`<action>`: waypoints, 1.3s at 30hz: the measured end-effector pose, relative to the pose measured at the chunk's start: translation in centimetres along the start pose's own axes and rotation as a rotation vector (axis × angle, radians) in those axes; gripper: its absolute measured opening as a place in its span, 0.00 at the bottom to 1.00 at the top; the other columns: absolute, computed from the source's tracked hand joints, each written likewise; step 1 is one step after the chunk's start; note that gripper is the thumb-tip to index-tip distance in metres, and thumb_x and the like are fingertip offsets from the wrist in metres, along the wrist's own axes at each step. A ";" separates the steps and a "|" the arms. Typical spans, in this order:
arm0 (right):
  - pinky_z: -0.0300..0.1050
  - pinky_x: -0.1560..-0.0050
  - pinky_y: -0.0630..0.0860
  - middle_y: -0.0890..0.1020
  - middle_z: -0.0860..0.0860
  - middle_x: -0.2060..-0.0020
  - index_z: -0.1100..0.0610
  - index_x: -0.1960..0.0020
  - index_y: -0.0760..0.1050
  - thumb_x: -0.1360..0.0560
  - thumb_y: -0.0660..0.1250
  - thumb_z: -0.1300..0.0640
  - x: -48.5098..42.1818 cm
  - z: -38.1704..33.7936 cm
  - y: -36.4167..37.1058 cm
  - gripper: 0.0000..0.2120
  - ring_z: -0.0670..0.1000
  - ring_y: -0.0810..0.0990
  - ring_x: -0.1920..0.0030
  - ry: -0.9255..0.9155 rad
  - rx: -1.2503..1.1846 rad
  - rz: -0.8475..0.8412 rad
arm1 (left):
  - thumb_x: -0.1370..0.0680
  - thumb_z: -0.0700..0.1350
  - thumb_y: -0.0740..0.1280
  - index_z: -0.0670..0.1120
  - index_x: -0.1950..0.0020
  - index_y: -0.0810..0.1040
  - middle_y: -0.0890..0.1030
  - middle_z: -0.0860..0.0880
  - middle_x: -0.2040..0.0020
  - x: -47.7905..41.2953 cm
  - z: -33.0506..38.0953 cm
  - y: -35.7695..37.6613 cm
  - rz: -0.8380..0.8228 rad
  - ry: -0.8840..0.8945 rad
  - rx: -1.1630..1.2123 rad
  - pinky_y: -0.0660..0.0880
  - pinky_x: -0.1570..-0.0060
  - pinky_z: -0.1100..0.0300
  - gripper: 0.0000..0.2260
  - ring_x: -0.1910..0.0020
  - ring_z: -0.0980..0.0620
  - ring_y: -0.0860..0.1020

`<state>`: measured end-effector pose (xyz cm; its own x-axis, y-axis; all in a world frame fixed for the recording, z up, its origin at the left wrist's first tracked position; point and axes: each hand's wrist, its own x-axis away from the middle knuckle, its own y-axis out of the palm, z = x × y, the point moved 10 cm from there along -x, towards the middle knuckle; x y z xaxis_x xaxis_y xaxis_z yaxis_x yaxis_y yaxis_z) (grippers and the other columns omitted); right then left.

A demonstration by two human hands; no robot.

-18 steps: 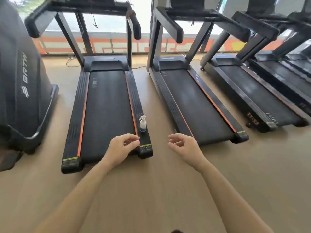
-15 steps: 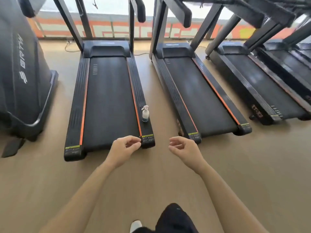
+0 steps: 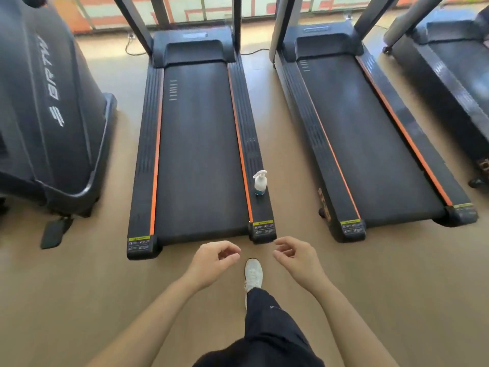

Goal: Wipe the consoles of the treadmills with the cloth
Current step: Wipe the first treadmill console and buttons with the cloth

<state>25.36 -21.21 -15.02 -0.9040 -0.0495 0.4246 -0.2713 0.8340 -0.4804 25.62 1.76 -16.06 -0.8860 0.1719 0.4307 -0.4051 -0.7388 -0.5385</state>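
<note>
The left hand (image 3: 211, 263) and right hand (image 3: 296, 258) hung loosely curled and empty, treadmill (image 3: 198, 144) at twelve o'clock, consoles out of view, no cloth showing, though it should be soft, light, best bunched in one palm.

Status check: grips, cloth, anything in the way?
Left grip and right grip loosely curled, empty. No cloth in view; consoles out of frame. Bottle stands on treadmill rail ahead.

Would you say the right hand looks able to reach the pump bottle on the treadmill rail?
Probably, with a lean forward: the right hand is empty and nothing stands between it and the pump bottle.
</note>
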 end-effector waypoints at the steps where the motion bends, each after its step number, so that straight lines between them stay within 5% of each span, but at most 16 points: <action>1: 0.30 0.55 0.75 0.84 0.43 0.58 0.47 0.46 0.81 0.24 0.72 0.58 -2.4 -1.0 -0.5 0.09 0.41 0.82 0.58 -0.004 0.002 -0.004 | 0.21 0.47 0.72 0.53 0.47 0.86 0.86 0.59 0.53 -1.8 0.7 -1.2 0.000 -0.004 -0.016 0.80 0.44 0.55 0.05 0.51 0.59 0.83; 5: 0.33 0.56 0.76 0.84 0.46 0.59 0.49 0.48 0.82 0.24 0.72 0.60 -11.4 -6.2 -2.6 0.08 0.40 0.80 0.63 -0.030 0.018 -0.043 | 0.21 0.47 0.72 0.54 0.45 0.86 0.86 0.60 0.52 -9.0 3.7 -7.3 0.070 -0.015 0.036 0.80 0.43 0.55 0.06 0.50 0.59 0.83; 12: 0.42 0.48 0.80 0.84 0.47 0.54 0.52 0.41 0.82 0.22 0.71 0.55 -25.3 -16.1 -3.9 0.10 0.46 0.83 0.54 -0.096 0.154 -0.101 | 0.20 0.46 0.72 0.52 0.44 0.86 0.86 0.58 0.50 -19.5 5.0 -17.9 0.200 -0.030 0.168 0.81 0.43 0.57 0.07 0.48 0.57 0.84; 21: 0.39 0.50 0.78 0.84 0.47 0.54 0.51 0.41 0.81 0.22 0.70 0.55 -39.7 -29.8 -1.5 0.10 0.47 0.83 0.53 -0.018 0.234 -0.164 | 0.22 0.48 0.72 0.53 0.46 0.86 0.86 0.57 0.52 -34.0 2.6 -33.1 0.159 -0.066 0.204 0.81 0.43 0.49 0.06 0.51 0.56 0.84; 30: 0.34 0.53 0.76 0.83 0.45 0.58 0.50 0.45 0.82 0.23 0.72 0.58 -46.5 -48.5 -8.8 0.08 0.42 0.79 0.61 0.008 0.109 -0.096 | 0.20 0.49 0.71 0.54 0.43 0.85 0.86 0.60 0.49 -42.4 16.7 -50.6 -0.001 0.058 0.090 0.80 0.40 0.55 0.07 0.47 0.60 0.83; 39: 0.28 0.56 0.74 0.84 0.45 0.58 0.47 0.48 0.81 0.23 0.72 0.58 -58.3 -56.0 -20.6 0.07 0.46 0.81 0.57 -0.004 -0.059 0.110 | 0.21 0.45 0.72 0.57 0.48 0.85 0.86 0.64 0.53 -55.7 27.3 -57.3 -0.052 0.092 0.110 0.76 0.47 0.67 0.07 0.51 0.65 0.83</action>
<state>102.11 -4.75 13.08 -0.9285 0.0424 0.3689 -0.1503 0.8655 -0.4778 104.34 16.76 10.64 -0.8835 0.2670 0.3849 -0.4282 -0.7935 -0.4324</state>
